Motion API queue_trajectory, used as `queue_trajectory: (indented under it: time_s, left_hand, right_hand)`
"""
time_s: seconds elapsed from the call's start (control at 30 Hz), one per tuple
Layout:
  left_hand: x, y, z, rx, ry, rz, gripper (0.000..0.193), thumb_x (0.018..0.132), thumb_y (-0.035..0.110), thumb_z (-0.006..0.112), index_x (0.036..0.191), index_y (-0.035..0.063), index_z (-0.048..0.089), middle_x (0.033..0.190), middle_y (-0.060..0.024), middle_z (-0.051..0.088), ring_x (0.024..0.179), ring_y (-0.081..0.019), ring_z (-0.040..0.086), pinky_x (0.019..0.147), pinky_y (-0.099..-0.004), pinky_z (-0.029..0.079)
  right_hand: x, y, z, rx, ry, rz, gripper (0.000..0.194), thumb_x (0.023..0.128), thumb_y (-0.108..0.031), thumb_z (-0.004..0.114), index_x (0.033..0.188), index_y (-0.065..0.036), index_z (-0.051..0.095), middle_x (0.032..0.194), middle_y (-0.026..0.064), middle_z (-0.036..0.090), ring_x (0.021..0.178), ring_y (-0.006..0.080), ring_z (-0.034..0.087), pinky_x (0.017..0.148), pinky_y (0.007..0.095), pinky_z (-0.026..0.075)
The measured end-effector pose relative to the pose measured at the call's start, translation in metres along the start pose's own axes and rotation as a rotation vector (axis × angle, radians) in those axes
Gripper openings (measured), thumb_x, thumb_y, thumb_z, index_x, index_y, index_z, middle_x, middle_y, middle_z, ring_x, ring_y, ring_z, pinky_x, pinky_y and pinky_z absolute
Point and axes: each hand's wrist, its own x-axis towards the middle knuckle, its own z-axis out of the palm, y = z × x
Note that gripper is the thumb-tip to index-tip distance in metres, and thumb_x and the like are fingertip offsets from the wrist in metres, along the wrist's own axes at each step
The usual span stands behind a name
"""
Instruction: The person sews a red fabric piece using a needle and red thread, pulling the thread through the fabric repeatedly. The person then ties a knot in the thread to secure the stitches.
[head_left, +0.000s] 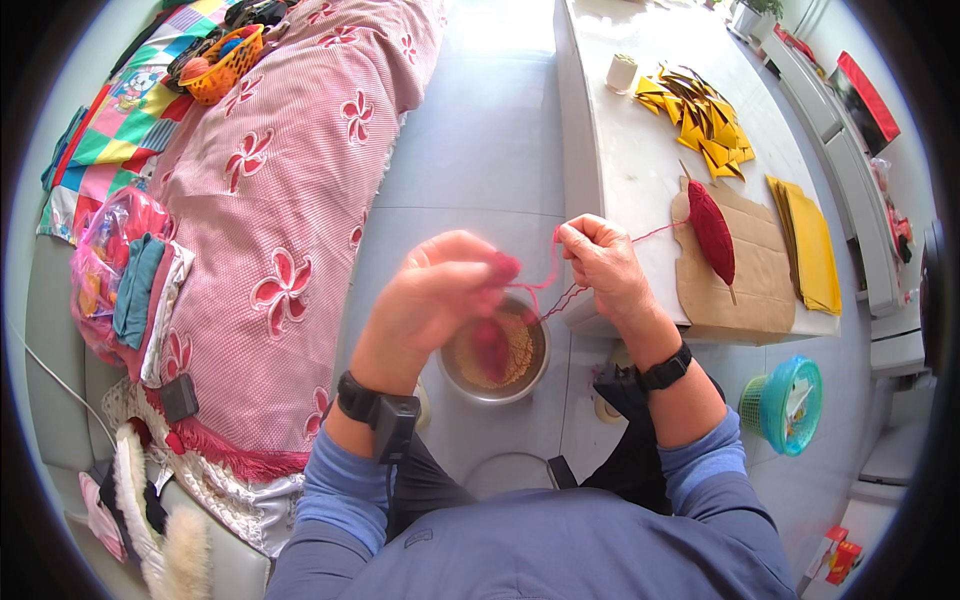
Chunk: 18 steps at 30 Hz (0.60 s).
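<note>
My left hand (442, 289) is blurred and closes its fingertips on a small red fabric or yarn piece (504, 267). Opposite it, my right hand (604, 262) pinches red yarn (555, 262) between thumb and fingers. Strands run between the hands, and one leads right to a spindle-shaped winding of dark red yarn (711, 232) on a thin stick, lying on a piece of cardboard (757, 281). Below the hands, a metal bowl (544, 367) on the floor holds small yellowish grains or beads. A blurred dark red thing (491, 349) shows over the bowl.
The white table (622, 161) at right bears folded golden paper shapes (701, 120), a stack of yellow sheets (806, 244) and a white cup-like container (621, 73). A lined wastebasket (784, 405) stands right. The sofa at left has a pink cover (300, 150) and an orange basket (225, 67).
</note>
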Motion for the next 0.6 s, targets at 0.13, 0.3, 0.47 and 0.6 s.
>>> queue_trajectory:
  time_s: [0.13,0.3,0.47,0.6]
  left_hand:
    - [-0.004,0.009,-0.004,-0.038,-0.016,0.075,0.016,0.089,0.0,0.062,0.105,-0.0007,0.063,0.101,-0.0173,0.07,0.082,-0.0238,0.071,0.073,-0.0314,0.06]
    - [-0.008,0.014,0.004,0.02,0.042,0.074,0.014,0.091,0.003,0.064,0.105,0.0006,0.065,0.103,-0.0152,0.071,0.088,-0.0214,0.07,0.077,-0.0318,0.058]
    - [-0.001,0.003,0.01,0.218,0.116,0.099,0.016,0.09,0.001,0.064,0.106,0.0013,0.063,0.105,-0.0173,0.07,0.091,-0.0264,0.072,0.081,-0.0363,0.061]
    - [0.003,0.001,0.01,0.215,0.235,0.208,0.015,0.091,0.001,0.063,0.106,0.002,0.063,0.106,-0.0181,0.07,0.093,-0.0271,0.071,0.082,-0.0365,0.061]
  right_hand:
    - [0.004,0.02,-0.01,-0.361,-0.169,0.094,0.016,0.096,-0.02,0.064,0.093,-0.005,0.067,0.073,-0.0016,0.059,0.056,0.0037,0.048,0.049,0.021,0.041]
    - [-0.009,0.016,-0.005,-0.813,-0.282,-0.357,0.037,0.092,-0.032,0.072,0.121,-0.011,0.065,0.115,0.0074,0.065,0.103,0.017,0.062,0.09,0.0367,0.052]
    - [-0.018,-0.007,0.017,0.133,-0.527,-0.314,0.045,0.094,-0.03,0.069,0.131,-0.006,0.057,0.126,0.0088,0.061,0.115,0.0181,0.059,0.098,0.0372,0.049]
    - [-0.023,-0.012,0.018,0.08,-0.48,-0.114,0.023,0.1,-0.02,0.062,0.115,-0.004,0.064,0.094,0.0012,0.063,0.082,0.0088,0.059,0.075,0.0251,0.051]
